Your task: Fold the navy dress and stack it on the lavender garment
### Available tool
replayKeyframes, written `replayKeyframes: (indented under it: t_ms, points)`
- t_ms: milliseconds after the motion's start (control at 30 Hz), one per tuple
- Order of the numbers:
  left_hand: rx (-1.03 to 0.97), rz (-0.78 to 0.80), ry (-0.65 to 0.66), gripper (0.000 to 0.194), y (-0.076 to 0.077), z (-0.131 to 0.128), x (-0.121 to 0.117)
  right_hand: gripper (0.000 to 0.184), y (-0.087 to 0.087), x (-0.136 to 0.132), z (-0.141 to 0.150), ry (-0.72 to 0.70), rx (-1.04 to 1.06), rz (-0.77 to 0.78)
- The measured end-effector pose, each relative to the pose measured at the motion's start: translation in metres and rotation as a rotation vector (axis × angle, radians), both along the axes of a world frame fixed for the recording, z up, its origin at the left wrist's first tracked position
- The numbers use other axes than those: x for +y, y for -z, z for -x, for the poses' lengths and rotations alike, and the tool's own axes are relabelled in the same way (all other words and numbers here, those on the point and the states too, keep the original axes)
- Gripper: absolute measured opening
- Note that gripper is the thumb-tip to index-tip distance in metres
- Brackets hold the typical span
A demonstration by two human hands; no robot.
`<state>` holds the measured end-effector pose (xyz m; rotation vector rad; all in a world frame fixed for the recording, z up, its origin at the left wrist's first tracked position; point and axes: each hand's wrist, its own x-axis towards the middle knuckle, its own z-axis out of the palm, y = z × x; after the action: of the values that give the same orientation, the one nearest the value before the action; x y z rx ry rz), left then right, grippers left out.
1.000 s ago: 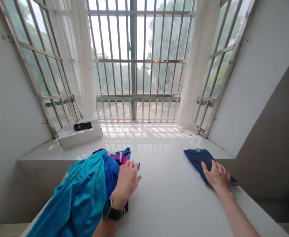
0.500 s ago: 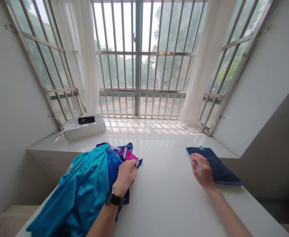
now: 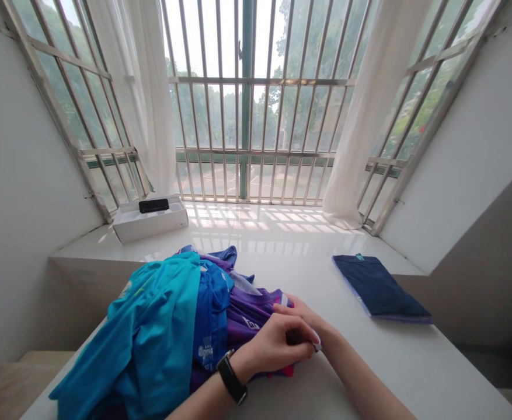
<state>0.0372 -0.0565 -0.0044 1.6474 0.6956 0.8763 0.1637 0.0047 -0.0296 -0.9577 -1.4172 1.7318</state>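
A heap of clothes lies on the white sill in front of me, with a teal jacket (image 3: 155, 329) on its left and a blue garment (image 3: 209, 318) beside it. A purple printed jersey (image 3: 249, 312) spreads out to the right. My left hand (image 3: 277, 344), with a black watch on its wrist, is curled on a fold at the jersey's edge. My right hand (image 3: 306, 318) reaches across to it, fingertips meeting the left hand by a small pale edge. Off to the right, a folded navy garment (image 3: 380, 289) lies apart from both hands.
A white box (image 3: 150, 226) with a black device (image 3: 154, 205) on top stands at the back left of the white sill (image 3: 291, 245). Barred windows and white curtains (image 3: 352, 116) close off the far side, with walls on either side.
My right hand has left the folded navy garment and moved left to the heap. The purple jersey now spreads wider to the right, and both hands are together at its edge.
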Motion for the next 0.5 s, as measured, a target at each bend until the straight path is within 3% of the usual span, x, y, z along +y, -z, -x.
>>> replayKeyframes:
  t_ms: [100, 167, 333, 500]
  points:
    - [0.047, -0.027, 0.115, 0.025, -0.007, 0.002, -0.005, 0.046, -0.016, -0.001, -0.019, 0.103, 0.005, -0.037]
    - [0.084, -0.104, 0.111, 0.025, -0.017, 0.012, -0.002, 0.045, -0.028, 0.001, -0.035, 0.231, 0.02, -0.026]
    - [0.251, -0.351, -0.273, 0.017, -0.032, 0.037, 0.019, 0.047, -0.041, 0.009, -0.07, 0.421, 0.127, 0.003]
    - [0.274, -0.299, -0.42, 0.018, -0.033, 0.054, 0.032, 0.049, -0.032, 0.011, -0.102, 0.631, 0.151, -0.097]
